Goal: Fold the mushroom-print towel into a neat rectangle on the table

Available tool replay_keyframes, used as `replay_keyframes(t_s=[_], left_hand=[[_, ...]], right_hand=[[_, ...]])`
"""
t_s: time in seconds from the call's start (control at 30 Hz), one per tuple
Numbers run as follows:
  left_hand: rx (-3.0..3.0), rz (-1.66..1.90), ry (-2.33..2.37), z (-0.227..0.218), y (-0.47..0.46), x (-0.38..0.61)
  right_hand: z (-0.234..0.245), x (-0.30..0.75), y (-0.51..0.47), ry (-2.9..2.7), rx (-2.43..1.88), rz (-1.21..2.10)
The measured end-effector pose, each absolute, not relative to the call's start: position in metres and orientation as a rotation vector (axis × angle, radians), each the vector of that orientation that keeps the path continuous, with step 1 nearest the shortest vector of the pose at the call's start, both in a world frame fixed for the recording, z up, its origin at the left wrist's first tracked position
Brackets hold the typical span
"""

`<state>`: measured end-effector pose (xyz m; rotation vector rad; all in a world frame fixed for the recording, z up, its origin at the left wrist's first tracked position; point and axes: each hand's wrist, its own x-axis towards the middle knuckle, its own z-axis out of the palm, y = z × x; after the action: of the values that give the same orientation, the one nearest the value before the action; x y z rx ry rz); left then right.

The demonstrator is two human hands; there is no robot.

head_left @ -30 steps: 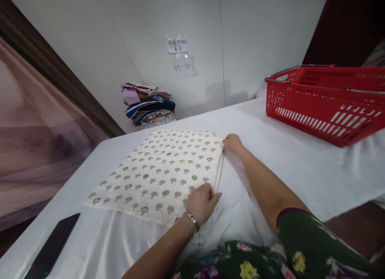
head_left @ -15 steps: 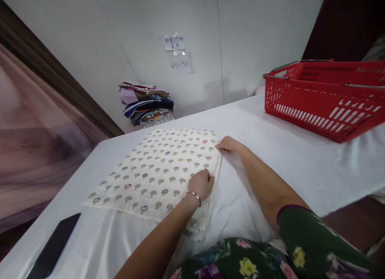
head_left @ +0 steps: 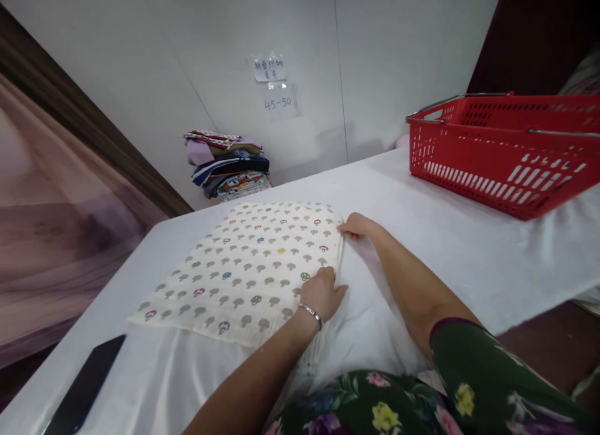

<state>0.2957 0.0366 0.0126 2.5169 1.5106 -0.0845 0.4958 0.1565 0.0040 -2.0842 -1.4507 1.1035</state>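
A cream cloth printed with grey and coloured mushrooms [head_left: 248, 266] lies spread in folded layers on the white-covered table. My left hand [head_left: 323, 293], with a silver bracelet at the wrist, rests on the cloth's right edge toward me. Its thumb sticks out to the right, apart from the fingers, whose tips are partly hidden. Farther up that same edge, my right hand [head_left: 359, 225] pinches the cloth near its far right corner. Between the hands the edge runs fairly straight. Below my left hand, lower layers hang out toward me.
A red plastic basket [head_left: 492, 160] with metal handles stands on the right of the table [head_left: 422, 229]. At the back, folded fabrics [head_left: 229, 163] are stacked against the wall. A dark phone [head_left: 87, 385] lies front left. Sheer pink curtain [head_left: 70, 216] hangs at left.
My left hand has shifted slightly right along the edge, and its thumb has come away from the fingers. My right hand keeps its pinch in nearly the same place.
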Motion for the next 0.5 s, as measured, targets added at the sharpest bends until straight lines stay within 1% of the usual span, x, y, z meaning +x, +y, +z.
replay_keyframes(t_s=[0.17, 0.33, 0.5], left_hand=[[2.524, -0.115, 1.543, 0.012, 0.04, 0.294], [2.497, -0.032, 1.562, 0.011, 0.048, 0.289], [2.41, 0.08, 1.68, 0.022, 0.058, 0.276]], right_hand=[[0.004, 0.494, 0.156, -1.397, -2.056, 1.167], [0.003, 0.494, 0.158, -1.35, -2.021, 1.216], [-0.002, 0.497, 0.161, -1.286, -1.963, 1.228]])
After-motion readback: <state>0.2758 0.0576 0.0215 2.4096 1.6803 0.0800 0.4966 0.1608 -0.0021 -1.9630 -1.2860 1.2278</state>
